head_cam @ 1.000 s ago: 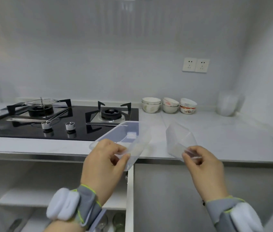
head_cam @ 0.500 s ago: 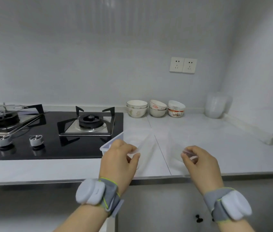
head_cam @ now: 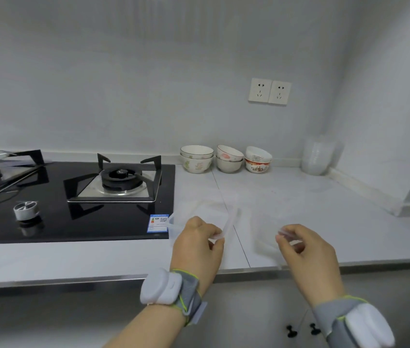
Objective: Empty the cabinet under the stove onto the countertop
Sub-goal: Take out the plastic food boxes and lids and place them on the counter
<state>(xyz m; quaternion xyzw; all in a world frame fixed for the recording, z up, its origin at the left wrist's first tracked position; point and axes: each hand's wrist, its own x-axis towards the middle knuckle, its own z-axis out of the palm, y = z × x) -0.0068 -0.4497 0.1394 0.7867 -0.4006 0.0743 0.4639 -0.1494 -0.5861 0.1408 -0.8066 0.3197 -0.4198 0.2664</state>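
Two clear plastic containers are over the white countertop (head_cam: 324,209), just right of the stove. My left hand (head_cam: 198,244) pinches the near rim of the left clear container (head_cam: 209,214), which lies low on the counter. My right hand (head_cam: 304,249) pinches the near rim of the right clear container (head_cam: 266,229); its outline is faint and blurred. Whether either container rests fully on the surface I cannot tell. The cabinet under the stove is out of view.
A black gas stove (head_cam: 78,204) with a burner and knobs fills the left. Three stacks of patterned bowls (head_cam: 226,159) stand against the back wall. A stack of clear tubs (head_cam: 318,154) sits in the right corner. Two wall sockets (head_cam: 269,91) are above.
Both hands have carried the clear containers up from in front of the open cabinet and lowered them onto the countertop right of the stove. My view has lifted and turned right.
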